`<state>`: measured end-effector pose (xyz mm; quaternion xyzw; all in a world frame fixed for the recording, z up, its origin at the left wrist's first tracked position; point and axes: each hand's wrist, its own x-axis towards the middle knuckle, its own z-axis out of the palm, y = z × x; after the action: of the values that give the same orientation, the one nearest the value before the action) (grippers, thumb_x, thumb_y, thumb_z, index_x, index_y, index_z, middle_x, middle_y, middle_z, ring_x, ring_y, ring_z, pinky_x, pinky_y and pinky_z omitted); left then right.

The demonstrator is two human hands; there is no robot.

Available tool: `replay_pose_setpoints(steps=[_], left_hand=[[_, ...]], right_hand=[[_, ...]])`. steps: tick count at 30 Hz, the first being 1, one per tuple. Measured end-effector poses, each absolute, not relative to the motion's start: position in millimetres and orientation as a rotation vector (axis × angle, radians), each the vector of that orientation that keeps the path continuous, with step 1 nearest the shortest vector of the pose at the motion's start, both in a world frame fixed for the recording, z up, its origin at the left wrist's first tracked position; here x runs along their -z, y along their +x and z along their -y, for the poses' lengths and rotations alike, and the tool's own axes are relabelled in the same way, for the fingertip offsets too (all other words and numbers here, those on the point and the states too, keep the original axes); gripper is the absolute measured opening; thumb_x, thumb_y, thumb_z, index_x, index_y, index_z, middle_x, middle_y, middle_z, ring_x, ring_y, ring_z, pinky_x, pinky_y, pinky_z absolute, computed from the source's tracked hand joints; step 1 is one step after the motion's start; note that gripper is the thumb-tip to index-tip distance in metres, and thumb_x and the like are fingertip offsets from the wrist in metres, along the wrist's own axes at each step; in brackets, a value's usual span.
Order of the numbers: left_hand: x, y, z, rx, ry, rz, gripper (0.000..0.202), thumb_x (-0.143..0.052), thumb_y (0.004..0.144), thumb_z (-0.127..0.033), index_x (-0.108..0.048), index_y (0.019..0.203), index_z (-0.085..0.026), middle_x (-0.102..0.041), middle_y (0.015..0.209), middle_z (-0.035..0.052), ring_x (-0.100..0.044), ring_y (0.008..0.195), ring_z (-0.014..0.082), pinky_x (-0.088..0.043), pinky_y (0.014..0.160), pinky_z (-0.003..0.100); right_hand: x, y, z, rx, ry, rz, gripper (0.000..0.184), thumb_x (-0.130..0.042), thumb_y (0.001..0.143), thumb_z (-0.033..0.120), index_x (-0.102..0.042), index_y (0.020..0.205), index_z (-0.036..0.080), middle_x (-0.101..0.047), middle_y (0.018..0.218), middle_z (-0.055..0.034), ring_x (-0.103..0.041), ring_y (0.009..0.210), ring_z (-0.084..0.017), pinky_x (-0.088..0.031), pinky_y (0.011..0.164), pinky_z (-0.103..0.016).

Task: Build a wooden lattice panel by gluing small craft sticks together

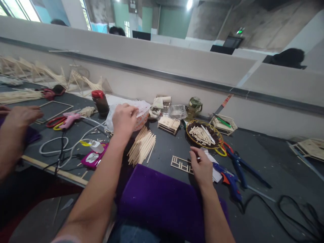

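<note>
My left hand [124, 118] reaches forward over the dark tabletop, its fingers closed on the clear plastic bag [140, 107] that covers an orange-and-white bowl [140, 122]. A bundle of thin wooden sticks [142, 145] lies just below that hand. My right hand [201, 167] rests on the table with fingers curled, pinching a small stick beside a flat wooden lattice piece [181, 164]. A blue glue gun [229, 179] lies right of my right hand. A purple cushion [162, 199] sits on my lap.
Another person's hand [21, 116] is at far left. A dark jar with red lid [100, 102], pink glue gun [69, 118], white cable [71, 145], basket of cut sticks [204, 135], blue pliers [239, 163], glass teapot [194, 107] and small stick models [169, 124] crowd the table.
</note>
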<state>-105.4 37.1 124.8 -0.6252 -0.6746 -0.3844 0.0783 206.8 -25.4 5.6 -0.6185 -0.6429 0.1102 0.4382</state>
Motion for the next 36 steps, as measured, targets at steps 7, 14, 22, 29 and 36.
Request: replay_pose_setpoints(steps=[7,14,22,29,36], left_hand=[[-153,-150,-62,0.536,-1.981,2.048,0.02,-0.055,0.083,-0.019,-0.073,0.091,-0.017,-0.066,0.106,0.0124,-0.044,0.114,0.033,-0.035,0.092,0.043],[-151,-148,-61,0.549,-1.887,2.045,0.025,-0.054,0.083,-0.019,-0.073,0.099,-0.017,-0.057,0.122,0.0187,-0.037,0.124,0.0406,-0.03,0.097,0.054],[-146,-152,-64,0.819,-2.002,1.899,0.036,-0.058,0.084,-0.032,-0.064,0.116,-0.019,-0.046,0.144,0.0144,-0.032,0.138,0.0359,-0.009,0.115,0.06],[-146,-92,-42,1.649,-1.883,1.557,0.063,-0.061,0.086,-0.021,-0.034,0.142,-0.021,-0.043,0.142,0.0093,-0.043,0.129,0.0265,-0.048,0.1,0.041],[-69,4,-27,1.807,-1.933,1.543,0.05,-0.058,0.079,-0.01,-0.05,0.128,-0.017,-0.035,0.14,0.0153,-0.035,0.136,0.0279,-0.029,0.115,0.042]], right_hand=[[-8,206,26,-0.254,-1.481,1.625,0.034,-0.045,0.093,0.038,-0.068,0.105,0.017,-0.071,0.104,-0.0104,-0.064,0.092,-0.021,-0.048,0.08,-0.033],[-2,212,22,-0.115,-1.491,1.63,0.029,-0.049,0.091,0.037,-0.068,0.103,0.018,-0.069,0.098,-0.0088,-0.061,0.088,-0.021,-0.046,0.083,-0.035],[2,212,18,0.106,-1.482,1.731,0.02,-0.055,0.089,0.034,-0.07,0.09,0.02,-0.06,0.1,-0.0096,-0.052,0.098,-0.024,-0.04,0.087,-0.037],[-2,203,21,0.064,-1.713,1.935,0.016,-0.058,0.086,0.032,-0.07,0.082,0.021,-0.06,0.097,-0.0079,-0.047,0.095,-0.023,-0.033,0.079,-0.034],[-5,193,22,0.042,-1.825,2.043,0.023,-0.054,0.09,0.037,-0.07,0.083,0.022,-0.061,0.094,-0.007,-0.046,0.092,-0.022,-0.028,0.074,-0.033]])
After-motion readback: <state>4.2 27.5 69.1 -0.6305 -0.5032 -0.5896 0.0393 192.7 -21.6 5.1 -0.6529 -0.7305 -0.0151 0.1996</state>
